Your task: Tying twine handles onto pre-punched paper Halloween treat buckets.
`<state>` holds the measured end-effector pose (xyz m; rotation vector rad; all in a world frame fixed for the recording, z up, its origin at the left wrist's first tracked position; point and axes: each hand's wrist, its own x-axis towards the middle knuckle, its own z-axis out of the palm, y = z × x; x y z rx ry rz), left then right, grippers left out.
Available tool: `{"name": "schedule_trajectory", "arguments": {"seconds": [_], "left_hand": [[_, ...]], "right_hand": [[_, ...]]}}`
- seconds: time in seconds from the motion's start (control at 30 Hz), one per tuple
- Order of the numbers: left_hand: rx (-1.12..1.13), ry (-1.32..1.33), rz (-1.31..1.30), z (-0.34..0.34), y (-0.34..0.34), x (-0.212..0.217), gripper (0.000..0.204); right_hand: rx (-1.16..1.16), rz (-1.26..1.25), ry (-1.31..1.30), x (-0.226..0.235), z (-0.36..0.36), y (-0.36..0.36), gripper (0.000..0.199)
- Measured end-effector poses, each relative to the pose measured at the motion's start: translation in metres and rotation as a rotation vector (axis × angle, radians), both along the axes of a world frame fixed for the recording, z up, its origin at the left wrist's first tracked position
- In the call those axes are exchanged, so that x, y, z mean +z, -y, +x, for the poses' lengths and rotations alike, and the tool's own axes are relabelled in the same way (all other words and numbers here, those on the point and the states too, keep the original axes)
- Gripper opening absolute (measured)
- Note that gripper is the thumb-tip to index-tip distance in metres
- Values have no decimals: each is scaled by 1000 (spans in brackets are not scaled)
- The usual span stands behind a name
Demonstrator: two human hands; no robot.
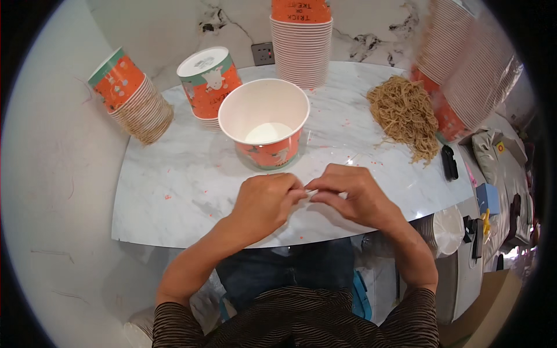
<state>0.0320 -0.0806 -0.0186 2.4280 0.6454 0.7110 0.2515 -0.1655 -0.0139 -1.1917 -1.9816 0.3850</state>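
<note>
At far left lean two cup stacks (130,95), and the open cup (265,122) at centre stands empty, so nothing is in it yet and the shred pile (406,113) at far right lies untouched. Near the table's front edge the left hand (267,203) and right hand (354,194) meet, fingertips pinched on a small clear wrapper (310,191). The marble table (174,191) carries orange flecks; a marble wall with a socket (263,53) stands behind
</note>
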Motion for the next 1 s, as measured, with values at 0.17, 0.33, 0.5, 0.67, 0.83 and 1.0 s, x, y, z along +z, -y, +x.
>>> {"name": "schedule_trajectory", "arguments": {"seconds": [0.17, 0.33, 0.5, 0.67, 0.83, 1.0], "left_hand": [[-14, -178, -556, -39, 3, 27, 16], [13, -220, -862, -68, 1, 39, 18], [5, -233, -916, -84, -2, 43, 20], [29, -91, -256, -84, -10, 51, 16], [88, 120, 530, -66, -60, 55, 42], [19, -85, 495, -42, -86, 37, 36]], "right_hand": [[42, 107, 73, -9, -36, 4, 11], [59, 160, 94, -3, -66, 6, 12], [103, 175, 60, -5, -74, 1, 15], [28, 98, -135, 4, -62, -6, 14], [-153, -49, -338, 5, -46, -23, 6], [-204, 32, -604, -12, -42, -55, 4]]}}
